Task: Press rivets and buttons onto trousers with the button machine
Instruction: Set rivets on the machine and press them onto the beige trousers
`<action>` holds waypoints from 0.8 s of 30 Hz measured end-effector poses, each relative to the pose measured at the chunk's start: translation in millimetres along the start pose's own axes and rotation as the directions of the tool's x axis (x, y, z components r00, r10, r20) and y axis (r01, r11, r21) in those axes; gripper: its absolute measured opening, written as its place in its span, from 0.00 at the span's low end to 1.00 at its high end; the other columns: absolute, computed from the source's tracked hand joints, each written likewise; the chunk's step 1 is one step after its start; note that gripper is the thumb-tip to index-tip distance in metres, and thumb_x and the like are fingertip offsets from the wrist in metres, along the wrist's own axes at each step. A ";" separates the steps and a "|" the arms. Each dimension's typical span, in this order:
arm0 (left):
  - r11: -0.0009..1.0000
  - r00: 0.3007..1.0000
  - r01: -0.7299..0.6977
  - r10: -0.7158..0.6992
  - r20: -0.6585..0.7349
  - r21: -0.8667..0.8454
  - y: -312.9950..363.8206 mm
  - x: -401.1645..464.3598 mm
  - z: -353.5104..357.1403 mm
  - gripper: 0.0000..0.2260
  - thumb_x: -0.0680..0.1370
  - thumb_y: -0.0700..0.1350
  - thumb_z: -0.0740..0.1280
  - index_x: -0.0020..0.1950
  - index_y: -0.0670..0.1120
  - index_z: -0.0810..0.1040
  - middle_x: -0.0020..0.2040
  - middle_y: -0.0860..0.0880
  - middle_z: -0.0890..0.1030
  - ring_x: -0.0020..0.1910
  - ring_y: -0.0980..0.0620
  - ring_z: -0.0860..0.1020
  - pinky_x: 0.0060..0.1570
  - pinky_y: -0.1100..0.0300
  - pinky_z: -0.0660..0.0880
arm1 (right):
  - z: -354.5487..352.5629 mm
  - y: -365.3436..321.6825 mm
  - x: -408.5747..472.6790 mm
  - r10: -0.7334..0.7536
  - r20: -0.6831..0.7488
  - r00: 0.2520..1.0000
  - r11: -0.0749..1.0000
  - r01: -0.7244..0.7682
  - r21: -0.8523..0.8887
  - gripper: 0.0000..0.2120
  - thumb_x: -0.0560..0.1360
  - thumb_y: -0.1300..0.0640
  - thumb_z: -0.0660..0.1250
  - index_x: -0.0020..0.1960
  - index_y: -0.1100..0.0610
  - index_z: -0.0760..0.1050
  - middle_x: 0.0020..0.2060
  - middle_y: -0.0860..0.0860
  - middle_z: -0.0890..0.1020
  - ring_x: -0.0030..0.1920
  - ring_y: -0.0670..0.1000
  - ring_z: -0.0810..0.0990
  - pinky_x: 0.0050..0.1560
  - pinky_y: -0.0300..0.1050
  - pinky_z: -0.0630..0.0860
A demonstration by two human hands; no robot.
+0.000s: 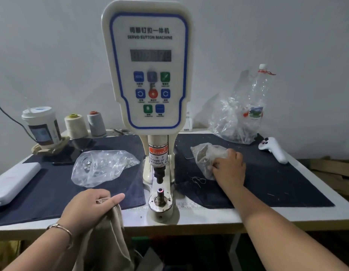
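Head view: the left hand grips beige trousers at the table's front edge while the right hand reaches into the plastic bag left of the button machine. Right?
Not quite. In the head view the right hand is at the small plastic bag to the right of the button machine, not the left one. The rest holds: the left hand grips the beige trousers at the table's front edge.

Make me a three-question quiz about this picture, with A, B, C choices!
1. Where is the right hand?
A. on the small bag
B. on the white cup
C. on the machine panel

2. How many thread cones stand by the cup?
A. one
B. two
C. five

3. What is the left hand doing?
A. resting flat
B. pressing a key
C. gripping beige cloth

Answers: A, its fingers reach into the bag; B, a cream cone and a grey cone; C, fingers curl round the cloth.
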State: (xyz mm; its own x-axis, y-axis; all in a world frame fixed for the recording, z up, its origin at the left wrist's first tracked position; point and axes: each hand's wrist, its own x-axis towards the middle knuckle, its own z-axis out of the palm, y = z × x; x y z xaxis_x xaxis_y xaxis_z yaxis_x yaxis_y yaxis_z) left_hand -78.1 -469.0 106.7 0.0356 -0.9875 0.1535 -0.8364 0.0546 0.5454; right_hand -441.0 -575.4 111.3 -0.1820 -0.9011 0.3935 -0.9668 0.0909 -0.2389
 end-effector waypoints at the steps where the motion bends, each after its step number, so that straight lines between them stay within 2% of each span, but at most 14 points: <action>1: 1.000 1.000 0.009 -0.009 0.004 -0.023 -0.5 0.5 0.1 0.27 0.70 0.68 0.64 0.28 0.47 0.62 0.24 0.51 0.63 0.25 0.56 0.62 0.33 0.56 0.65 | 2.3 1.9 -0.7 0.010 -0.003 1.000 1.000 -0.010 0.028 0.05 0.74 0.47 0.67 0.45 0.44 0.82 0.64 0.51 0.68 0.63 0.56 0.63 0.60 0.50 0.65; 6: 0.999 0.999 0.032 -0.032 0.020 -0.035 -3.5 3.3 0.7 0.26 0.73 0.64 0.67 0.28 0.47 0.61 0.25 0.52 0.62 0.26 0.55 0.61 0.34 0.55 0.63 | 4.3 4.8 -1.3 -0.064 0.044 0.997 0.997 0.061 0.054 0.06 0.72 0.45 0.69 0.47 0.43 0.82 0.66 0.49 0.67 0.66 0.54 0.61 0.62 0.50 0.63; 11: 0.999 0.999 0.038 -0.038 0.011 -0.032 -2.8 4.3 1.7 0.26 0.73 0.64 0.67 0.27 0.47 0.62 0.24 0.52 0.62 0.25 0.55 0.61 0.34 0.55 0.64 | 5.5 6.1 -1.5 -0.067 0.003 0.998 0.992 0.067 0.111 0.04 0.72 0.52 0.70 0.43 0.44 0.82 0.65 0.48 0.69 0.67 0.54 0.62 0.62 0.50 0.63; 17: 0.999 0.999 0.038 -0.038 0.001 -0.022 -2.9 4.6 3.0 0.25 0.74 0.63 0.68 0.26 0.49 0.63 0.24 0.52 0.63 0.25 0.55 0.62 0.33 0.56 0.63 | 5.4 5.2 -2.0 -0.050 0.035 0.998 0.998 0.049 0.024 0.07 0.74 0.50 0.66 0.49 0.45 0.82 0.69 0.50 0.66 0.68 0.55 0.60 0.63 0.50 0.64; 21: 0.999 0.999 0.046 -0.046 -0.003 -0.018 -2.2 4.9 2.8 0.26 0.74 0.63 0.68 0.26 0.49 0.63 0.24 0.51 0.63 0.25 0.55 0.62 0.33 0.56 0.64 | 2.8 4.6 -3.5 -0.067 -0.002 0.998 0.998 0.067 0.014 0.08 0.75 0.53 0.66 0.50 0.48 0.82 0.68 0.51 0.68 0.67 0.56 0.62 0.63 0.50 0.64; 24: 0.999 0.999 0.046 -0.046 -0.004 -0.013 -2.9 4.7 4.0 0.26 0.74 0.64 0.68 0.26 0.49 0.63 0.24 0.52 0.63 0.25 0.56 0.62 0.33 0.56 0.64 | 3.4 4.2 -4.6 -0.047 -0.010 0.999 0.999 0.047 -0.006 0.08 0.76 0.52 0.66 0.50 0.49 0.83 0.68 0.51 0.68 0.67 0.56 0.62 0.63 0.51 0.66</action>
State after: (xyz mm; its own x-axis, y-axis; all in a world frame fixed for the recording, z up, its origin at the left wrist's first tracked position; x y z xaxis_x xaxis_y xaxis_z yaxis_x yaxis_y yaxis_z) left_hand -77.7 -474.4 102.6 0.0762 -0.9884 0.1310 -0.8266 0.0109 0.5626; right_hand -443.6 -572.4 105.4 -0.1378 -0.9000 0.4135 -0.9753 0.0506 -0.2148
